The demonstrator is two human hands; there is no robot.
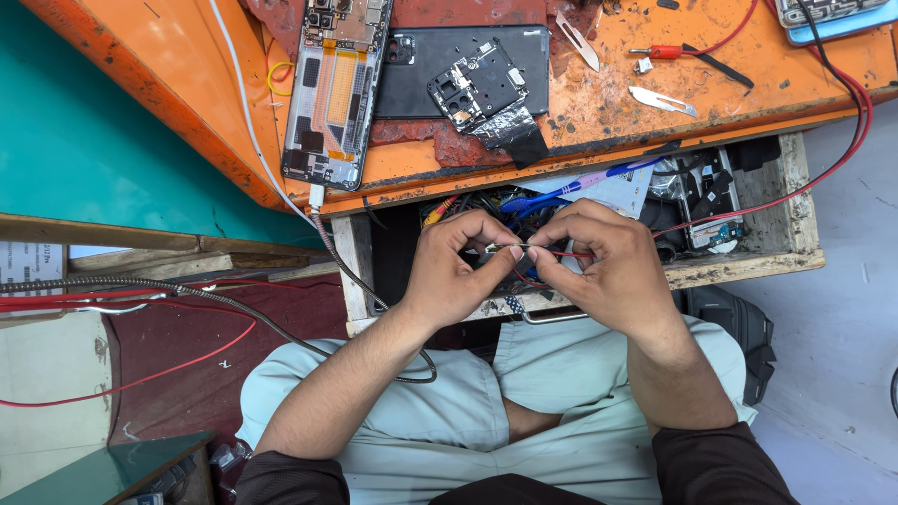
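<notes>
Red wire [572, 253] is being pinched tight between my left hand [456, 271] and right hand [608, 266], both fingers closing on it.

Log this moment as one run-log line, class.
left hand: pinches metal probe tip | right hand: holds red wire | over: open drawer | bench: opened phone

- left hand [456, 271]: fingers curled, thumb and forefinger pinched together at the tips, palm turned inward
- right hand [606, 265]: same pinch, facing the left, fingertips nearly meeting
- both forearms bare, angled up from lap
</notes>
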